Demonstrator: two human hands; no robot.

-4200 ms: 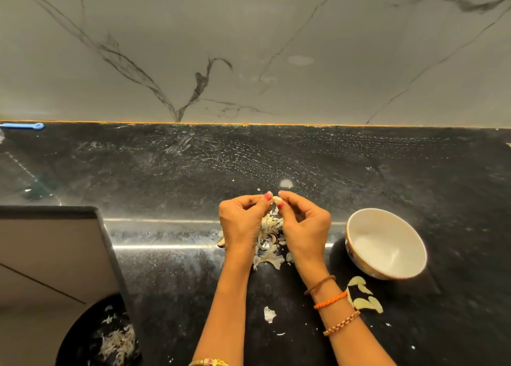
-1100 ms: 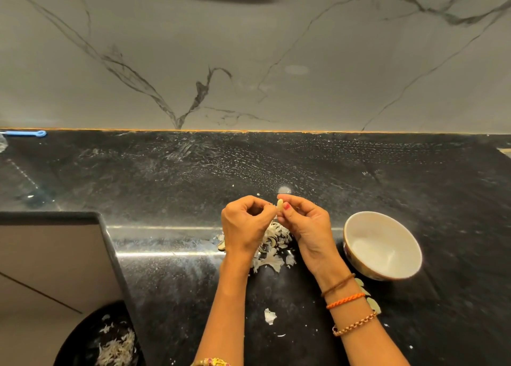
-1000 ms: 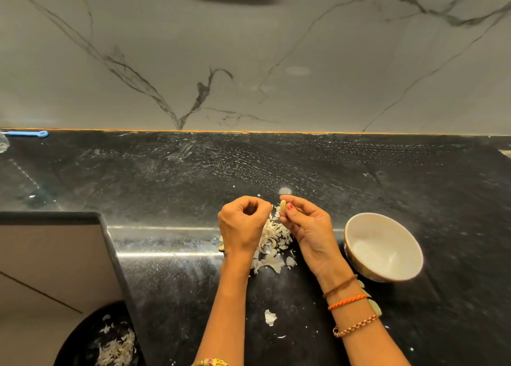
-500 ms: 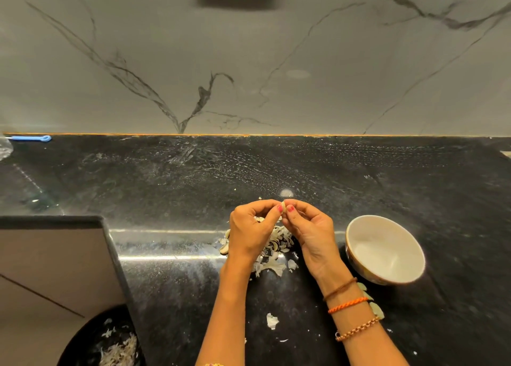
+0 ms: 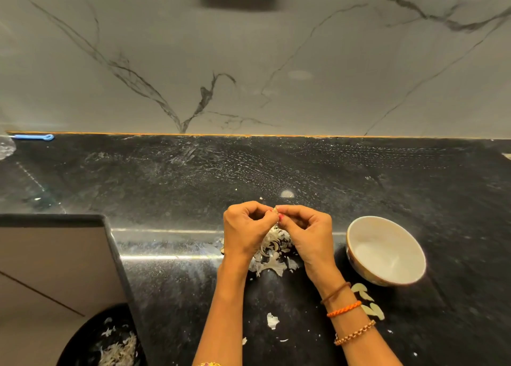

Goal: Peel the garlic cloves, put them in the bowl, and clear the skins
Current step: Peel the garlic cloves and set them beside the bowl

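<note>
Pinching one small garlic clove [image 5: 275,209] between left hand [image 5: 244,231] and right hand [image 5: 308,234], bowl [image 5: 387,251] lying nearer the right.

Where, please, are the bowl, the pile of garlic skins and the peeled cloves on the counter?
bowl [image 5: 356,228]: head view, far-left rim.
pile of garlic skins [image 5: 273,251]: head view, middle of heap.
peeled cloves [image 5: 377,311]: head view, nearest clove.
</note>
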